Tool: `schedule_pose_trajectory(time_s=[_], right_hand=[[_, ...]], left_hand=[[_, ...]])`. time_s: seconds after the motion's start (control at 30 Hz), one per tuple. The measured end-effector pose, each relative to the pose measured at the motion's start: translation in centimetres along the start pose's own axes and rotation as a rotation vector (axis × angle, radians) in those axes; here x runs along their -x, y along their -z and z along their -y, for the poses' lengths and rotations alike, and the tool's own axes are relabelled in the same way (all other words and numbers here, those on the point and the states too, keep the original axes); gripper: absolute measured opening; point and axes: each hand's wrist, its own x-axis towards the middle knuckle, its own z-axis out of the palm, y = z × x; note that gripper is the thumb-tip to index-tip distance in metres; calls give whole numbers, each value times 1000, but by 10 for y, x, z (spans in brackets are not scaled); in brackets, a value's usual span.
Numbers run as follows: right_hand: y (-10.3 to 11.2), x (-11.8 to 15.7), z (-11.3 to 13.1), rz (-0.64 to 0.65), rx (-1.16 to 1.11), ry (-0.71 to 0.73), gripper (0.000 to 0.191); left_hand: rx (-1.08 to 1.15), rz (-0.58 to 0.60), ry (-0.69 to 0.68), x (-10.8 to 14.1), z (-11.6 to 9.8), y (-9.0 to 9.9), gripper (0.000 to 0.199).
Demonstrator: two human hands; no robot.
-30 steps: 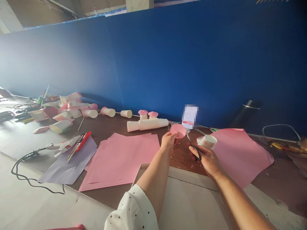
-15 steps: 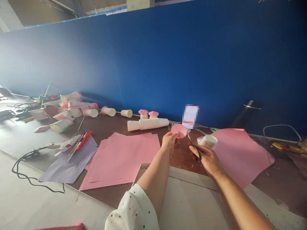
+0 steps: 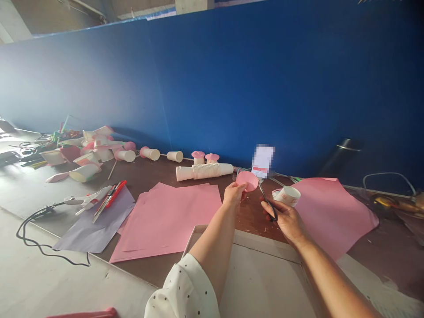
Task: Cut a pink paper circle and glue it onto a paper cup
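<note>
The left hand (image 3: 236,193) pinches a pink disc (image 3: 247,181), its thumb flat on the near part of the face, and the right hand (image 3: 288,216) is curled about the black handles of a pair of scissors (image 3: 272,208), whose blades reach the disc's right edge; how wide the blades are parted cannot be told. The disc is held up over the brown tabletop (image 3: 145,176), some of which shows between the two hands. To the left, the right edge of the flat pink sheets (image 3: 175,216) lies near the left wrist; to the right, a curved pink sheet (image 3: 334,212) rises behind the right forearm, leaving that side tighter. Beyond the left hand, a nested row of white cups (image 3: 212,171) lies along the back, before the blue panel (image 3: 232,88) that bounds the reach. A pale rimmed board (image 3: 261,282) stretches beneath the forearms. Just past the right hand's knuckles, a white ring-shaped item (image 3: 288,196) bears red printing too small to read, and the upright white card (image 3: 263,161) against the panel has a red band, its upper part blurred into blocks
</note>
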Motion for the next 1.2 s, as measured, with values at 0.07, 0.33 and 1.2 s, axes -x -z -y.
schedule_pose_trajectory(time_s=[0.07, 0.33, 1.2], right_hand=[[0, 0, 0, 2, 8, 6, 46], [1, -1, -4, 6, 57, 13, 50], [0, -3, -6, -14, 63, 25, 52]], left_hand=[[2, -8, 9, 0, 0, 0, 28], [9, -23, 29, 0, -1, 0, 25], [24, -27, -11, -2, 1, 1, 34]])
